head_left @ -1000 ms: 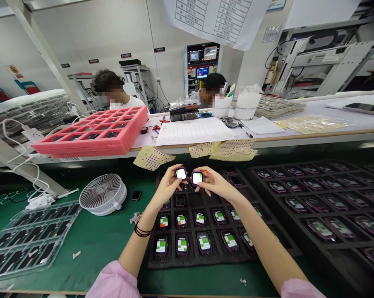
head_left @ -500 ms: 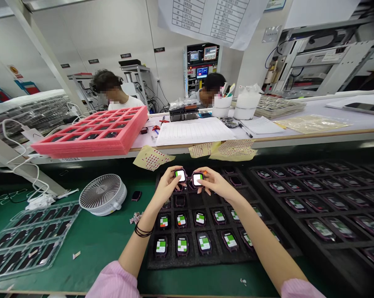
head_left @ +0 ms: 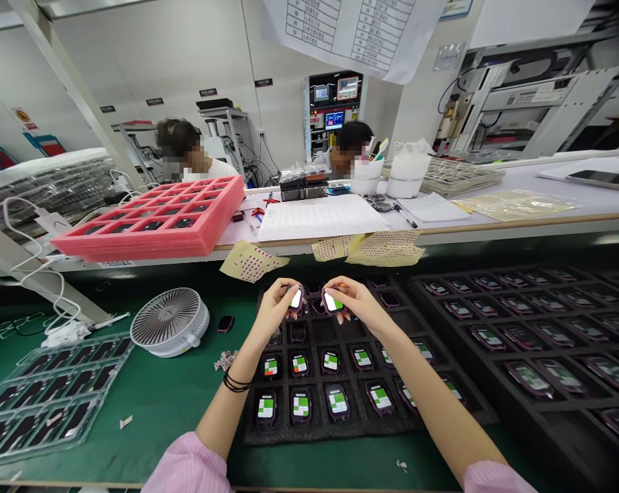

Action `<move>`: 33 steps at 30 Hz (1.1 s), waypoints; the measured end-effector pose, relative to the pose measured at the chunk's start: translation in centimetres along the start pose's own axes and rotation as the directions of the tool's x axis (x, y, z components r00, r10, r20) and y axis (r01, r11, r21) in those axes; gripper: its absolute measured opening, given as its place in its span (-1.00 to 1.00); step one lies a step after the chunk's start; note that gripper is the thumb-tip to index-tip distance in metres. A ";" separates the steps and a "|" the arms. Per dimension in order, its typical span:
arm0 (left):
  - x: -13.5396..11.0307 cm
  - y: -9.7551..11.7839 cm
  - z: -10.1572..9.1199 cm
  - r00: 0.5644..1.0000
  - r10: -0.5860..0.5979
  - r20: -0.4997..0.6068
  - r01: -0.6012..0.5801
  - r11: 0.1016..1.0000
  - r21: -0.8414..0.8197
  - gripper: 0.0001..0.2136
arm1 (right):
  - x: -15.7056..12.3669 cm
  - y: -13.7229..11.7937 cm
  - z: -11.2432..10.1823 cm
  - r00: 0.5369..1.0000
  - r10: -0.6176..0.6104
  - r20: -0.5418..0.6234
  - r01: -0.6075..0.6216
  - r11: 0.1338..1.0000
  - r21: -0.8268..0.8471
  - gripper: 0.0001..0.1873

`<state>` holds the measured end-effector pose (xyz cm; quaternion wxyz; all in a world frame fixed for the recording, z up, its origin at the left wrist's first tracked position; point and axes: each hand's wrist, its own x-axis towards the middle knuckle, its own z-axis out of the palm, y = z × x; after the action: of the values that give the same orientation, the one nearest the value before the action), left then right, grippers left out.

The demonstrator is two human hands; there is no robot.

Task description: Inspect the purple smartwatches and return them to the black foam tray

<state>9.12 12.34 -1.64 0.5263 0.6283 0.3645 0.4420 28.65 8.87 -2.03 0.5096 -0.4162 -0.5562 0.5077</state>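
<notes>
We list our left hand (head_left: 274,308) pinching one smartwatch (head_left: 296,298) and our right hand (head_left: 358,305) pinching another smartwatch (head_left: 333,302), both apparently light, stiff and fragile-screened, best held by the case edges, just above a black foam tray (head_left: 309,438).

Watches (head_left: 296,298) held in my left hand (head_left: 274,308) and right hand (head_left: 355,302): glossy glass faces, smooth plastic cases. Tray (head_left: 314,433) beneath: matt black foam, slightly rough. Bench mat (head_left: 176,404): smooth, matt green. Sleeve (head_left: 186,465): pink cloth.
</notes>
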 end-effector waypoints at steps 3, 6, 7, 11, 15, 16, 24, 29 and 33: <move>-0.2 0.2 0.0 0.999 0.017 0.034 -0.017 1.000 0.020 -0.66 | 0.0 0.0 0.0 0.999 -0.014 0.042 0.014 1.000 0.001 -0.66; -0.4 0.3 0.0 0.997 0.039 0.071 -0.041 0.999 0.032 -0.66 | -0.1 0.0 -0.1 0.996 -0.029 0.088 0.029 1.000 0.007 -0.62; -0.4 0.3 -0.1 0.995 0.043 0.085 -0.046 0.998 0.032 -0.65 | -0.1 0.0 -0.2 0.994 -0.032 0.100 0.032 0.999 0.006 -0.61; -0.5 0.2 -0.2 0.992 0.048 0.120 -0.053 0.998 0.039 -0.58 | -0.1 0.2 -0.4 0.991 -0.027 0.128 0.026 1.000 0.010 -0.55; -0.5 0.0 -0.2 0.994 0.046 0.102 -0.050 0.998 0.041 -0.57 | 0.0 0.3 -0.4 0.992 -0.013 0.123 0.008 0.999 0.043 -0.53; -0.5 0.0 -0.2 0.994 0.043 0.098 -0.047 0.998 0.039 -0.57 | 0.0 0.3 -0.4 0.993 -0.011 0.114 0.005 0.999 0.051 -0.54; -0.3 0.4 0.1 0.999 0.014 0.033 -0.014 1.000 0.015 -0.61 | 0.1 0.1 -0.2 1.000 0.024 -0.006 -0.023 0.999 0.045 -0.61; -0.2 0.2 0.4 1.000 -0.013 -0.019 0.013 1.000 0.012 -0.63 | 0.0 0.0 0.0 0.998 0.029 -0.057 -0.026 0.998 0.060 -0.64; -0.1 -0.1 0.3 0.999 -0.044 -0.027 0.045 0.999 0.018 -0.62 | -0.2 -0.1 0.2 0.999 0.027 -0.045 -0.024 0.998 0.065 -0.64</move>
<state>9.40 12.16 -1.74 0.5252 0.6190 0.3894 0.4352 28.50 8.67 -1.91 0.5288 -0.4180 -0.5223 0.5223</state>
